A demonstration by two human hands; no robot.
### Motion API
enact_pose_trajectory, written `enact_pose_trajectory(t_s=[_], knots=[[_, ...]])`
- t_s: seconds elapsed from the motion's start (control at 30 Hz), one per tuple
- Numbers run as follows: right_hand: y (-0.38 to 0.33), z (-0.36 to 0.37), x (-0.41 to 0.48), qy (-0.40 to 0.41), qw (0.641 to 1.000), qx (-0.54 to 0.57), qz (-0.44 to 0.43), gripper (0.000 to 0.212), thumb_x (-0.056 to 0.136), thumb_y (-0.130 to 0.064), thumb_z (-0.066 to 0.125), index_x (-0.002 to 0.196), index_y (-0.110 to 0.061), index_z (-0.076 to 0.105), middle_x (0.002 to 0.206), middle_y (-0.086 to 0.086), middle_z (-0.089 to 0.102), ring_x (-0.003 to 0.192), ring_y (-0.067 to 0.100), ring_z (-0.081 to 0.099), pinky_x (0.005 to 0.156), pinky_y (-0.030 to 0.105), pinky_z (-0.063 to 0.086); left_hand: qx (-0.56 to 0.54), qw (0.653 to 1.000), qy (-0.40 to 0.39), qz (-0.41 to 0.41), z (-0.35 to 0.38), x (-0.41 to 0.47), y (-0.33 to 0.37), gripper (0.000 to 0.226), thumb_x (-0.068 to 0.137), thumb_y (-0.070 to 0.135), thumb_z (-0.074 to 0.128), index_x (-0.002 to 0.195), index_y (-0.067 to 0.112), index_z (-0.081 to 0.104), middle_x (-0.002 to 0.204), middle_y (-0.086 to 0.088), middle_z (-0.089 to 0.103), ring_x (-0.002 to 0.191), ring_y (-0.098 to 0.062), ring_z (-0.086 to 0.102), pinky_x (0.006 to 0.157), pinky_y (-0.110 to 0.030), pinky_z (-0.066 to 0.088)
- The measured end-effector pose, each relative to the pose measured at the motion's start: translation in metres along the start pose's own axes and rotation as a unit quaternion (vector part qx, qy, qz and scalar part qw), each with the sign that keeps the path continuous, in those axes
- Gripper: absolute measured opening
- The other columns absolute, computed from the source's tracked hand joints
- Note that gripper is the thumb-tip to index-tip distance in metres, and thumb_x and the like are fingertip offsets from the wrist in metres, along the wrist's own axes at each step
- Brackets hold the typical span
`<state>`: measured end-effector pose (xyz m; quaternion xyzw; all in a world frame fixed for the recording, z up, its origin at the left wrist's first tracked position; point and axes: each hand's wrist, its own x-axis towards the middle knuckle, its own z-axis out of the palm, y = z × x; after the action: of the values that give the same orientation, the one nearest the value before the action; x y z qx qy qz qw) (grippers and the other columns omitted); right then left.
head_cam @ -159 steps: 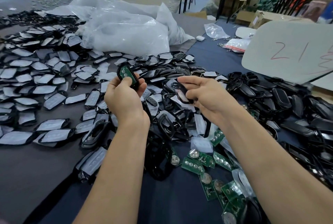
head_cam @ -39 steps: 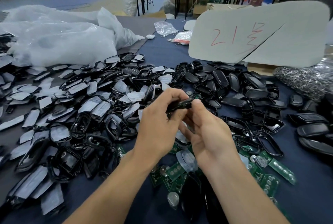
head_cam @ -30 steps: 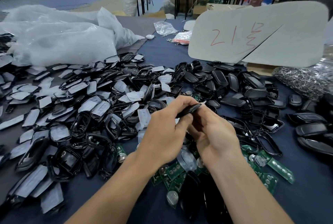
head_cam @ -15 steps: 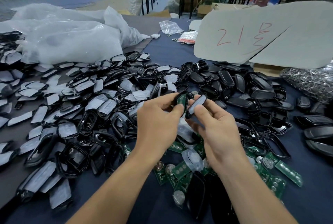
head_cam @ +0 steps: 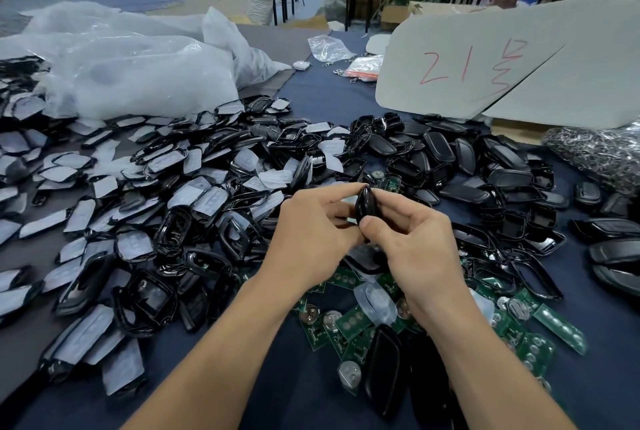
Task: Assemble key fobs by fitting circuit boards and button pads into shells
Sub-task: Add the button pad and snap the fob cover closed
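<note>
Over a dark-clothed table (head_cam: 311,384) at frame centre, the left hand (head_cam: 311,239) and right hand (head_cam: 415,242) are pinching one black key fob (head_cam: 365,203) edge-on, long axis upright, both equally near, while loose shells (head_cam: 443,147) are crowding the upper right.

dark cloth table (head_cam: 332,100): black shells (head_cam: 443,147), green boards (head_cam: 557,327), probably plastic bags (head_cam: 138,80).
</note>
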<state>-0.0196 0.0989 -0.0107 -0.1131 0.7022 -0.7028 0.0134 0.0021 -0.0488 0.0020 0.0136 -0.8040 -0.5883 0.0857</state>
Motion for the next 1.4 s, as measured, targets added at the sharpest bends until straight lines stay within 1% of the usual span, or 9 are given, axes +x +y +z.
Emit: enact_pose_trajectory(t_s=[0.17,0.3,0.43,0.7,0.77,0.9,1.03,1.2,1.4], knots=[[-0.001,-0.003,0.001,0.000,0.997,-0.073,0.004,0.038,0.085,-0.008,0.079,0.111,-0.036,0.078,0.100,-0.017,0.079,0.099,0.002,0.074,0.094,0.037,0.059,-0.066,0.995,-0.066,-0.040,-0.011,0.005,-0.003,0.061,0.082,-0.011,0.072,0.131,0.025,0.070,0.090,-0.009,0.081,0.081,-0.035,0.078,0.079,-0.042,0.066],[-0.001,-0.005,0.002,-0.006,0.997,-0.075,0.009,0.037,0.085,-0.007,0.079,0.111,-0.034,0.079,0.100,-0.017,0.079,0.099,0.001,0.074,0.096,0.037,0.059,-0.111,0.988,-0.085,-0.063,-0.012,0.005,-0.003,0.058,0.084,-0.017,0.068,0.126,0.022,0.072,0.094,-0.012,0.081,0.082,-0.027,0.079,0.071,-0.031,0.064],[0.000,-0.004,0.002,-0.004,0.997,-0.073,-0.005,0.039,0.084,-0.008,0.080,0.107,-0.039,0.078,0.100,-0.019,0.079,0.099,-0.001,0.073,0.095,0.034,0.058,-0.122,0.987,-0.080,-0.063,-0.012,0.005,-0.001,0.057,0.086,-0.016,0.069,0.114,0.033,0.076,0.094,-0.012,0.081,0.082,-0.024,0.079,0.071,-0.029,0.063],[0.003,-0.005,0.003,-0.003,0.999,-0.047,-0.019,0.038,0.078,-0.015,0.080,0.103,-0.043,0.079,0.099,-0.016,0.079,0.097,0.005,0.076,0.092,0.037,0.060,-0.105,0.991,-0.065,-0.049,-0.013,0.005,0.000,0.049,0.084,-0.010,0.077,0.118,0.025,0.077,0.095,-0.007,0.081,0.086,-0.027,0.080,0.076,-0.033,0.064],[0.003,-0.008,0.004,-0.013,0.999,-0.042,-0.019,0.046,0.077,-0.005,0.081,0.097,-0.047,0.079,0.097,-0.015,0.080,0.095,0.006,0.076,0.089,0.034,0.062,-0.067,0.996,-0.045,-0.030,-0.013,0.004,0.000,0.051,0.080,-0.007,0.081,0.112,0.032,0.078,0.091,-0.002,0.082,0.083,-0.025,0.080,0.078,-0.033,0.065],[0.002,-0.013,0.005,-0.024,0.998,-0.061,0.008,0.046,0.073,0.002,0.087,0.106,-0.028,0.081,0.099,-0.010,0.080,0.097,0.003,0.075,0.092,0.030,0.060,0.001,1.000,-0.030,0.000,-0.012,0.002,-0.001,0.054,0.072,-0.004,0.087,0.099,0.042,0.078,0.082,0.011,0.080,0.077,-0.007,0.078,0.071,-0.015,0.058],[-0.001,-0.012,0.003,0.002,0.995,-0.098,-0.011,0.045,0.072,0.000,0.087,0.101,-0.034,0.080,0.091,-0.020,0.079,0.090,-0.005,0.074,0.081,0.012,0.056,-0.002,0.999,-0.055,-0.001,-0.010,0.003,-0.001,0.049,0.081,-0.006,0.073,0.116,0.027,0.078,0.086,0.003,0.082,0.081,-0.016,0.080,0.078,-0.029,0.064],[-0.002,-0.010,0.001,0.006,0.993,-0.114,-0.031,0.043,0.075,-0.004,0.086,0.104,-0.035,0.080,0.080,-0.031,0.073,0.087,-0.012,0.070,0.074,0.003,0.050,-0.087,0.996,-0.024,-0.029,-0.010,0.002,0.003,0.037,0.087,0.005,0.075,0.093,0.042,0.082,0.087,-0.004,0.082,0.078,-0.024,0.080,0.069,-0.030,0.065],[-0.003,-0.012,0.005,-0.032,0.998,-0.040,-0.036,0.049,0.073,0.000,0.088,0.094,-0.044,0.080,0.096,-0.019,0.079,0.096,0.000,0.075,0.084,0.012,0.055,-0.126,0.991,-0.017,-0.032,-0.019,0.003,0.002,0.037,0.082,0.015,0.087,0.117,0.010,0.079,0.091,-0.010,0.081,0.082,-0.027,0.080,0.070,-0.031,0.065]])
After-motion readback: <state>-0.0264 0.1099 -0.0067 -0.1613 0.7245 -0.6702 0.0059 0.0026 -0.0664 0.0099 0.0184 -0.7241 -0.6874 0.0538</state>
